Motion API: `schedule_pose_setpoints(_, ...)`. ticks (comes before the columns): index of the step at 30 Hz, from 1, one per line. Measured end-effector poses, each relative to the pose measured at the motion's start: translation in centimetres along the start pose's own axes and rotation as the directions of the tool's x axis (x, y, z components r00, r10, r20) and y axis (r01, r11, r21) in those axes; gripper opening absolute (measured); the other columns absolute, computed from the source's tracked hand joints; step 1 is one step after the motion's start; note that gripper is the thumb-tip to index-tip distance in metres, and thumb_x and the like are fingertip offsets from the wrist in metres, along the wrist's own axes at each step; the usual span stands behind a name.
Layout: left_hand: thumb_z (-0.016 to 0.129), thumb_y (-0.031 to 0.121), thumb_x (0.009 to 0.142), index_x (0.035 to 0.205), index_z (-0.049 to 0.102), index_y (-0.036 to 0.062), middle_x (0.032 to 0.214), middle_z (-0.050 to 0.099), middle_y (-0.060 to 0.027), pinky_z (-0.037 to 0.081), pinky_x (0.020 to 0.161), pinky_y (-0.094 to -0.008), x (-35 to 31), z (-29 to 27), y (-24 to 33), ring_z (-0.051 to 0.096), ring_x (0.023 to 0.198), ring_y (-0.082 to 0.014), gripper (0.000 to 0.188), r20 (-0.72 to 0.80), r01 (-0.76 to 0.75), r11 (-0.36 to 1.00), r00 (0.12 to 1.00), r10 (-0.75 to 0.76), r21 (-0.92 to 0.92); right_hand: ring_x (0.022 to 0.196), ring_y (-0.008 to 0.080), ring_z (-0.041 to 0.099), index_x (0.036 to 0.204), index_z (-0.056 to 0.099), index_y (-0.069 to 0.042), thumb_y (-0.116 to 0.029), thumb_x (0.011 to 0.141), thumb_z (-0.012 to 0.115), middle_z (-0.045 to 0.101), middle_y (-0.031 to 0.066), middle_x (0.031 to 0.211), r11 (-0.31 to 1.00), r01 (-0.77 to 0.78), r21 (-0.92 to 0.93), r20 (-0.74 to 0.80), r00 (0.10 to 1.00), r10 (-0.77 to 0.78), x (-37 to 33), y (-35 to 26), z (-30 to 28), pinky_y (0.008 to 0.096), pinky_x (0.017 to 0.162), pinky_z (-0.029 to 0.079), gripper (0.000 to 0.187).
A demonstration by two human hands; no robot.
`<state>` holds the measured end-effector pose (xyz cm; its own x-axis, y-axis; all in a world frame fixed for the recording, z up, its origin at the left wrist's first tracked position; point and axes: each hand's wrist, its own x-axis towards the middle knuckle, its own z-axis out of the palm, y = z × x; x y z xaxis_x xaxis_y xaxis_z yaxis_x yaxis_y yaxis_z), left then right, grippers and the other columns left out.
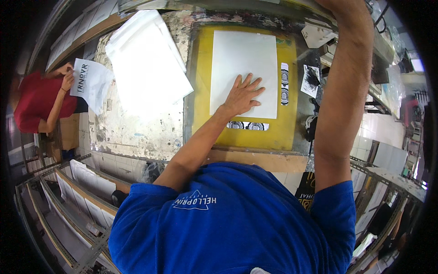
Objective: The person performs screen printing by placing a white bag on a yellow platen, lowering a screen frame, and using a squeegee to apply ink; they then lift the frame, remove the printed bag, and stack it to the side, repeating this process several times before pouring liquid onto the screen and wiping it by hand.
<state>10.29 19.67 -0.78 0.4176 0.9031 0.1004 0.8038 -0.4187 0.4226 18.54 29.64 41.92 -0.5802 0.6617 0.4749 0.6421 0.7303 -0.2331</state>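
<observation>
My left hand [244, 95] lies flat with its fingers spread on a white sheet [242, 50]. The sheet rests on a yellow board [200, 91]. Two strips printed with black emblems lie on the board: one strip [284, 84] along the sheet's right side, the other strip [248, 125] along its near edge. My right arm stretches up to the far right, where my right hand [337, 3] is cut off by the picture's top edge, close to a long frame bar [305, 7]. Its fingers are out of sight. To the left lies a loose pile of white sheets [146, 59].
A paint-spotted table [137, 137] carries the pile. At far left a person in a red shirt [41, 102] holds a white printed sheet [93, 82]. Racks [68, 210] stand at lower left. A black-smeared paper [311, 80] lies right of the board.
</observation>
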Motion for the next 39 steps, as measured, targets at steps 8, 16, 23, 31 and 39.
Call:
schedule_pose_setpoints(8, 0.069, 0.043, 0.090, 0.147, 0.055, 0.0208, 0.163, 0.036, -0.0062, 0.013, 0.124, -0.0600, -0.4, 0.8, 2.0, 0.021, 0.155, -0.0349, 0.062, -0.018, -0.018, 0.999, 1.000, 0.017, -0.033, 0.069, 0.0269, 0.072, 0.098, 0.080, 0.003, -0.044, 0.073, 0.088, 0.076, 0.0197, 0.085, 0.977, 0.120, 0.174, -0.086, 0.991, -0.107, 0.6, 3.7, 1.7, 0.0351, 0.071, 0.058, 0.054)
schedule_pose_setpoints(16, 0.067, 0.043, 0.093, 0.149, 0.052, 0.0215, 0.165, 0.034, -0.0059, 0.014, 0.123, -0.0612, -1.0, 0.3, 3.0, 0.019, 0.155, -0.0339, 0.063, 0.052, -0.001, 1.000, 0.999, 0.002, -0.013, 0.067, 0.0268, 0.073, 0.098, 0.079, 0.004, -0.048, 0.071, 0.089, 0.076, 0.0205, 0.084, 0.987, 0.051, 0.155, -0.069, 0.997, -0.041, 0.7, 3.8, 2.5, 0.0364, 0.069, 0.058, 0.059)
schedule_pose_setpoints(23, 0.062, 0.047, 0.096, 0.152, 0.048, 0.0215, 0.165, 0.034, -0.0065, 0.015, 0.123, -0.0612, -1.5, 0.0, 2.5, 0.023, 0.154, -0.0340, 0.064, 0.056, -0.018, 1.000, 0.998, 0.018, -0.008, 0.067, 0.0276, 0.073, 0.098, 0.079, 0.005, -0.046, 0.072, 0.087, 0.076, 0.0214, 0.084, 0.985, -0.076, 0.152, -0.003, 0.997, 0.077, -0.4, -0.6, 0.8, 0.0374, 0.070, 0.058, 0.058)
schedule_pose_setpoints(31, 0.083, 0.018, 0.082, 0.152, 0.042, 0.0040, 0.139, 0.063, -0.0118, 0.043, 0.106, -0.0413, -3.2, -11.1, 3.0, 0.059, 0.126, -0.0270, 0.082, -0.581, -0.130, 0.826, 0.769, -0.265, -0.549, 0.062, 0.0187, 0.068, 0.101, 0.080, -0.002, -0.040, 0.077, 0.081, 0.077, 0.0125, 0.081, 0.991, 0.095, 0.099, 0.003, 0.995, -0.096, -2.9, 2.8, 1.8, 0.0313, 0.063, 0.055, 0.045)
schedule_pose_setpoints(39, 0.092, -0.002, 0.059, 0.153, 0.038, -0.0056, 0.122, 0.066, -0.0108, 0.055, 0.092, -0.0316, -13.0, -16.8, 3.9, 0.064, 0.107, -0.0168, 0.109, -0.364, -0.092, 0.367, 0.479, -0.799, -0.926, 0.075, 0.0303, 0.068, 0.121, 0.075, -0.027, -0.028, 0.071, 0.084, 0.062, 0.0104, 0.076, 0.996, 0.079, 0.040, -0.072, 0.995, -0.075, -17.1, -0.6, 8.9, 0.0393, 0.067, 0.055, 0.051)
